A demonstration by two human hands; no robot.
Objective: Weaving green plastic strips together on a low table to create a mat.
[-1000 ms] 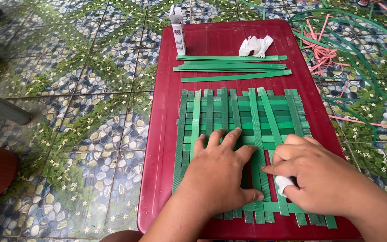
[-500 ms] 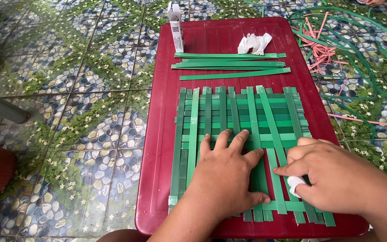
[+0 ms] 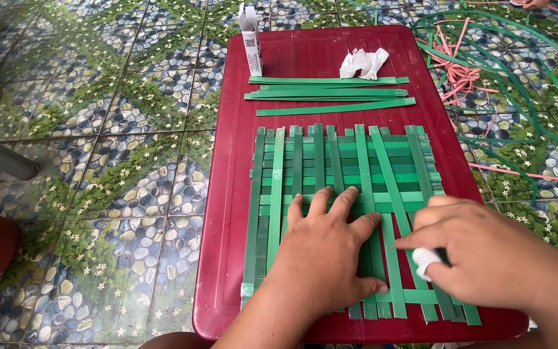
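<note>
Left hand (image 3: 330, 258) lies open, palm down on the woven green strap mat (image 3: 343, 187), fingers pointing up its long strips. Right hand (image 3: 485, 258), at the mat's right edge, pinches a small white wad (image 3: 425, 260)

I see green woven strap mat (image 3: 337, 174) lying flat on red tray, half-woven, lower strips loose; small white wad (image 3: 425, 260) pinched above right edge.

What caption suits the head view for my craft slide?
Left hand flat on a woven green strap mat on a red tray; right hand pinches something small and white.
</note>
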